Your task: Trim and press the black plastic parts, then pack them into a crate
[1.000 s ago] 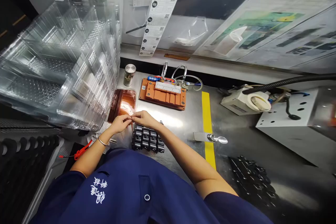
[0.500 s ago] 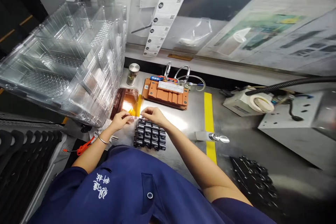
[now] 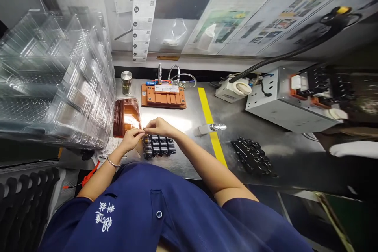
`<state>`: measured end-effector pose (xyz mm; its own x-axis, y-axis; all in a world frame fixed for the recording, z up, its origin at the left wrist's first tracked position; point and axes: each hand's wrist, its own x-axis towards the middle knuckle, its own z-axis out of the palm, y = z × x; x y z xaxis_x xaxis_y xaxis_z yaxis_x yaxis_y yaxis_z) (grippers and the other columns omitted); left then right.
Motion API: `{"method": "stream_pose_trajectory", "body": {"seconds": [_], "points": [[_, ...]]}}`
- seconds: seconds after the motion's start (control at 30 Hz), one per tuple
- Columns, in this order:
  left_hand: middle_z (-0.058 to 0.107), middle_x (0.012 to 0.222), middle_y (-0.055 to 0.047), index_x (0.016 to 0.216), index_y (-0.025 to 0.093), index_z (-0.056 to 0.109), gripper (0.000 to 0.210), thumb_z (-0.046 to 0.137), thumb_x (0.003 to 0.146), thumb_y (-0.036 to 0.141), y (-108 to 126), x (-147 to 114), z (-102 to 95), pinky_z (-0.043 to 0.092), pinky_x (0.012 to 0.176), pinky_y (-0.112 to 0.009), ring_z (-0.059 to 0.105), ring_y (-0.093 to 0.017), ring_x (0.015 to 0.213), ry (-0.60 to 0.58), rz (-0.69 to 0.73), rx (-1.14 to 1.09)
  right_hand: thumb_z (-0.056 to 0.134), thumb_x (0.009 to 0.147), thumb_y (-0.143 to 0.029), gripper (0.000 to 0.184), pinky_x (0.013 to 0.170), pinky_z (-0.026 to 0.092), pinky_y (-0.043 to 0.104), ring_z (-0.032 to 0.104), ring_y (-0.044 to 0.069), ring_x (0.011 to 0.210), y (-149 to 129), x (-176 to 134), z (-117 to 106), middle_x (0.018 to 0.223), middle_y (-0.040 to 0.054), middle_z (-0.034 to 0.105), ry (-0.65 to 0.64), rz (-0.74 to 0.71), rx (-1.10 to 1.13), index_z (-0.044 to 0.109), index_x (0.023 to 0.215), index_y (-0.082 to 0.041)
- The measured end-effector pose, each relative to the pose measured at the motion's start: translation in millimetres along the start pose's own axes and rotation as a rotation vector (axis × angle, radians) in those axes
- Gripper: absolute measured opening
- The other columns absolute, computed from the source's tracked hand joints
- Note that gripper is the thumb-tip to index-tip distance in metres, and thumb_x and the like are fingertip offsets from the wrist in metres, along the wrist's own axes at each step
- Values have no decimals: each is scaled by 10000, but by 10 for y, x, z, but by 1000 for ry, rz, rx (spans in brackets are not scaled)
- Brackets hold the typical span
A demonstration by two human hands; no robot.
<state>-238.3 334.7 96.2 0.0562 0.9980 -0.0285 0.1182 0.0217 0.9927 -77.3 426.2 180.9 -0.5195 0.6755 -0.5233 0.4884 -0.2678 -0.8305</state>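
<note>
Hands [image 3: 130,140] close together near amber tray [image 3: 118,116] and black block [image 3: 161,147]

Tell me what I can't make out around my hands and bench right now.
All in the head view:
Anything between the fingertips of the left hand and right hand: too small, partly covered by fingers.
Black block: far edge partly hidden by the right hand.
Trays: cut off by the left edge.
Label strip: print too small.
White thing: cut off by the right edge.
</note>
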Motion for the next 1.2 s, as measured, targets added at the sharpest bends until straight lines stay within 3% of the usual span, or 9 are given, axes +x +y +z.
{"method": "stream_pose_trajectory", "body": {"seconds": [0.1, 0.23, 0.4, 0.53, 0.63, 0.77, 0.93, 1.07, 1.2], "points": [[701, 816, -55, 864, 155, 683, 239, 531, 889, 339, -96, 42, -77, 524, 728, -284, 649, -158, 749, 188, -105, 118, 727, 577, -276, 156, 511, 471, 219, 597, 121, 511, 128, -87, -149, 528, 19, 643, 251, 22, 65, 662, 585, -135], [699, 860, -70, 902, 165, 631, 198, 460, 915, 263, -379, 197, -245, 500, 793, -294, 654, -177, 826, 450, -372, 400, 691, 599, -438, 290, 546, 534, 265, 649, 156, 565, 424, -395, -547, 566, 35, 640, 635, 47, 149, 583, 629, -171], [691, 939, -150, 955, 142, 620, 235, 390, 931, 179, -776, 431, -335, 473, 795, -337, 657, -232, 893, 507, -583, 546, 732, 558, -520, 392, 602, 575, 313, 671, 175, 622, 672, -793, -804, 639, 50, 670, 949, 15, 218, 603, 688, -174], [623, 1141, -261, 1174, 62, 569, 339, 351, 948, 189, -889, 587, -329, 472, 833, -415, 641, -304, 996, 517, -654, 654, 717, 631, -510, 363, 648, 567, 341, 667, 190, 651, 676, -926, -814, 704, 80, 712, 784, -1, 46, 660, 717, -161], [456, 1413, -261, 1370, 81, 453, 453, 356, 957, 240, -896, 576, -224, 398, 1005, -478, 497, -345, 1255, 490, -545, 790, 629, 727, -468, 306, 674, 539, 345, 660, 204, 676, 668, -983, -861, 726, 79, 720, 645, -27, -212, 681, 728, -167], [372, 1519, -187, 1398, 135, 465, 517, 357, 961, 390, -1000, 352, 20, 251, 1128, -568, 331, -371, 1394, 310, -371, 1036, 526, 802, -352, 245, 698, 516, 338, 669, 213, 714, 752, -1040, -1032, 779, 72, 733, 568, -50, -476, 701, 781, -182], [287, 1552, -223, 1423, 59, 406, 577, 404, 924, 349, -1094, 244, 163, 159, 1162, -600, 205, -378, 1456, 211, -407, 1091, 485, 857, -262, 249, 754, 512, 333, 694, 222, 834, 930, -1013, -1350, 946, 74, 747, 540, -98, -647, 717, 913, -193], [344, 1520, -231, 1361, 65, 454, 509, 435, 884, 240, -773, 860, 452, 152, 1177, -583, 240, -338, 1453, 225, -241, 1011, 481, 887, -222, 246, 717, 500, 299, 698, 208, 838, 1015, -948, -1583, 958, 61, 747, 477, -141, -754, 717, 953, -200], [514, 1401, -165, 1278, 143, 536, 402, 432, 892, 189, -301, 2096, 1299, 283, 1159, -484, 408, -262, 1364, -167, 248, 803, 494, 891, -170, 237, 683, 481, 266, 697, 190, 812, 1013, -887, -1762, 927, 55, 744, 325, -131, -863, 714, 974, -197]]}}
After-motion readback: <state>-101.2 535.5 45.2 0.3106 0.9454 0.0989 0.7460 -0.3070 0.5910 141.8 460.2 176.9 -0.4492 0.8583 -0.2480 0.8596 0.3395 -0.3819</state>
